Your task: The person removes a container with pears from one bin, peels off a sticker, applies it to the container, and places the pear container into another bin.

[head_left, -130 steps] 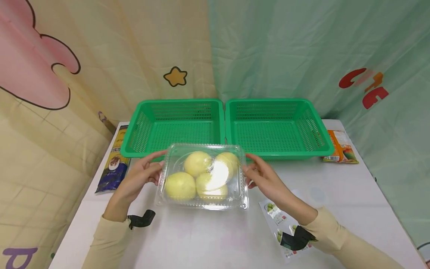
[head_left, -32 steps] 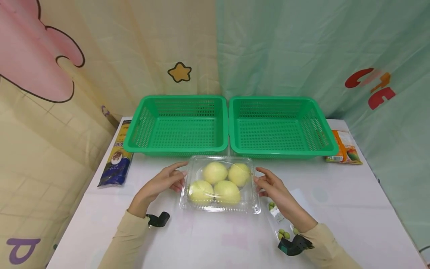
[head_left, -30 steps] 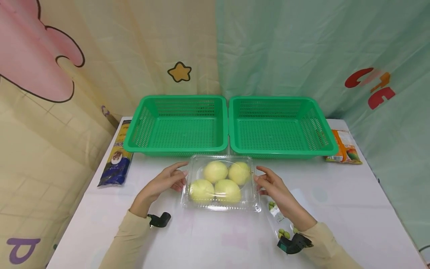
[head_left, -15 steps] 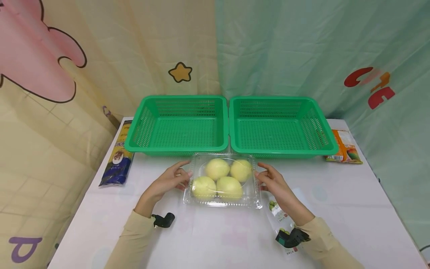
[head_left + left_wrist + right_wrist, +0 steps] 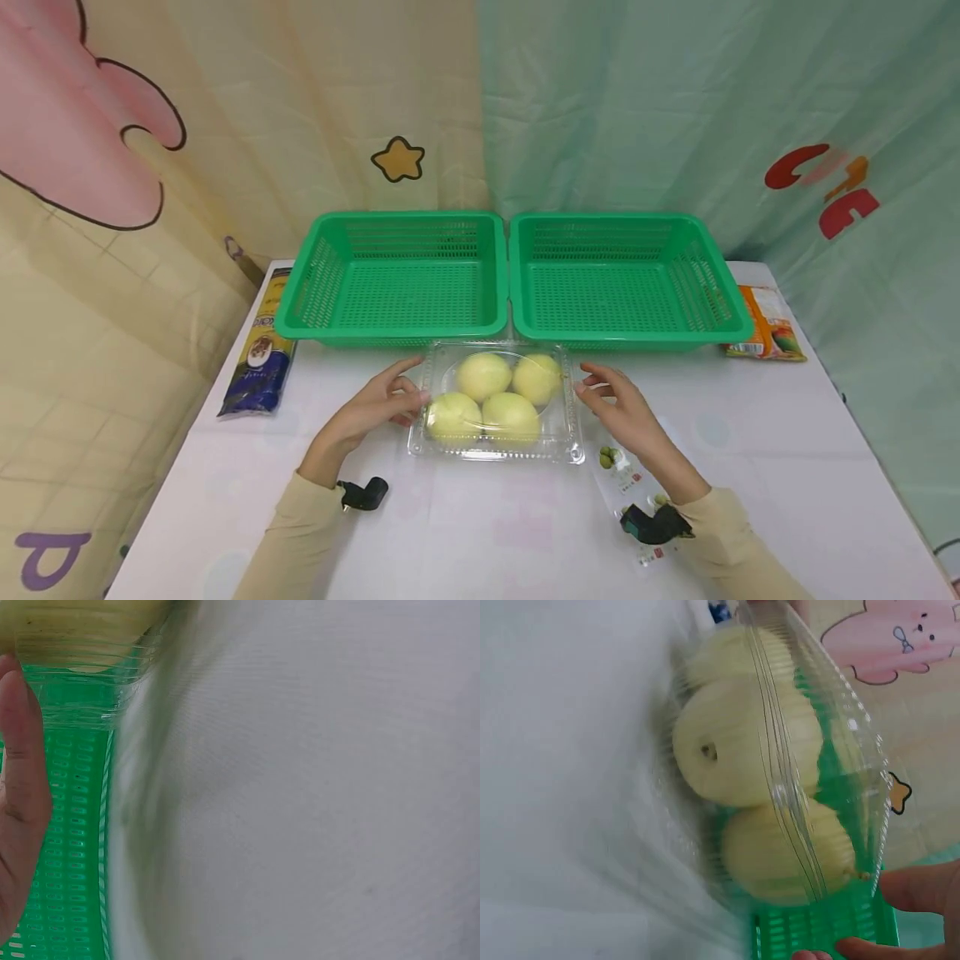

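- The clear plastic lidded container [image 5: 491, 455] is at the middle of the table [image 5: 487, 533], which has a white cover; I cannot tell if it rests fully on it.
- Four round, pale yellow fruits [image 5: 511, 418] lie inside the container; they are seen through its lid.
- The left hand [image 5: 371, 412] is at the left side of the container, with the thumb tip touching the rim; its lower fingers are partly hidden, so I cannot tell if it really grips.
- The right hand [image 5: 626, 417] is at the right side of the container, thumb and forefinger held wide; the tips are just beside the edge, and if they touch it is not clear.
- Two green rectangular plastic baskets [image 5: 408, 300] stand side by side just behind the container.
- A yellow and blue plastic packet [image 5: 258, 354] lies to the left of the container, well apart.
- An orange and white plastic packet [image 5: 768, 325] lies far to its right.
- A flat whitish packet [image 5: 617, 479] with printed green fruits lies right and nearer than the container, partly under the right forearm.
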`<state>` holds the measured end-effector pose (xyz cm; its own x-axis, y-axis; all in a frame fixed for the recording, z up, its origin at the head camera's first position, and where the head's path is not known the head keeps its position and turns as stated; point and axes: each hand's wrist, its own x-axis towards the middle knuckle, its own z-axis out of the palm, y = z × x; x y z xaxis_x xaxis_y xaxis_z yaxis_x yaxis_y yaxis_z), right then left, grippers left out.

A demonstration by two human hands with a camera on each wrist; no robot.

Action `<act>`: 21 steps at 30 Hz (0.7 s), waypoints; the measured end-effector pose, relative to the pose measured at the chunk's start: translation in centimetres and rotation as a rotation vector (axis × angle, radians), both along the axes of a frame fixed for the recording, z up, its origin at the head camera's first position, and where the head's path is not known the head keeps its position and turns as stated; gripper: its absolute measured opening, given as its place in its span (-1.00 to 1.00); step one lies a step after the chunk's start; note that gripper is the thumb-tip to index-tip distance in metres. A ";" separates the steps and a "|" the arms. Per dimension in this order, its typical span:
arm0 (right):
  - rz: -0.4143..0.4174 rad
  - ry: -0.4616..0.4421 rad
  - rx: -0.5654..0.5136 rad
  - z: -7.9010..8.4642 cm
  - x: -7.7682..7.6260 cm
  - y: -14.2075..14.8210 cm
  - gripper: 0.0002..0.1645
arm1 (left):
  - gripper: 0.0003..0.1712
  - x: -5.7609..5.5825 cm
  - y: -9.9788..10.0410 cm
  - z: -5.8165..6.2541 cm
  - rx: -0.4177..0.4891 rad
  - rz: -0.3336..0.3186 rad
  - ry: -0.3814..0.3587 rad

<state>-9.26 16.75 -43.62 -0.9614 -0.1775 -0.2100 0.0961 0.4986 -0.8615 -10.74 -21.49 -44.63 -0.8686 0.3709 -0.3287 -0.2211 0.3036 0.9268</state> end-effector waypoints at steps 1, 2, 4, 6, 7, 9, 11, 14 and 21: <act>0.022 0.050 0.062 0.1 0.1 0.4 -0.35 | -0.06 0.0 -0.1 -0.1 0.006 -0.002 -0.002; 0.043 0.081 0.115 0.2 0.3 0.9 -0.39 | -0.04 0.1 -0.1 -0.1 0.011 -0.003 -0.004; 0.107 0.109 0.202 0.5 0.6 1.9 -0.46 | -0.04 0.1 -0.2 -0.3 0.015 0.000 -0.008; 0.177 0.088 0.249 0.6 1.0 2.9 -0.55 | -0.05 0.1 -0.3 -0.4 0.019 0.009 -0.011; 0.211 0.068 0.268 0.6 1.2 3.3 -0.59 | -0.05 0.1 -0.3 -0.4 0.021 0.011 -0.012; 0.269 0.019 0.292 0.4 1.5 4.1 -0.64 | -0.07 0.1 -0.3 -0.5 0.021 0.019 -0.017; 0.298 -0.022 0.299 0.1 1.8 4.6 -0.67 | -0.08 0.1 -0.2 -0.5 0.023 0.023 -0.019; 0.293 -0.042 0.320 -0.6 2.1 5.0 -0.67 | -0.11 0.0 -0.1 -0.5 0.019 0.026 -0.020; 0.224 -0.061 0.352 -1.3 2.7 4.8 -0.56 | -0.12 -0.1 0.0 -0.4 0.016 0.034 -0.032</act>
<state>-6.58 21.58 -44.91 -0.8910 -0.2881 -0.3510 -0.0024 0.7760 -0.6308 -10.86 -21.45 -45.06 -0.8697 0.3470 -0.3511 -0.2608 0.2808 0.9237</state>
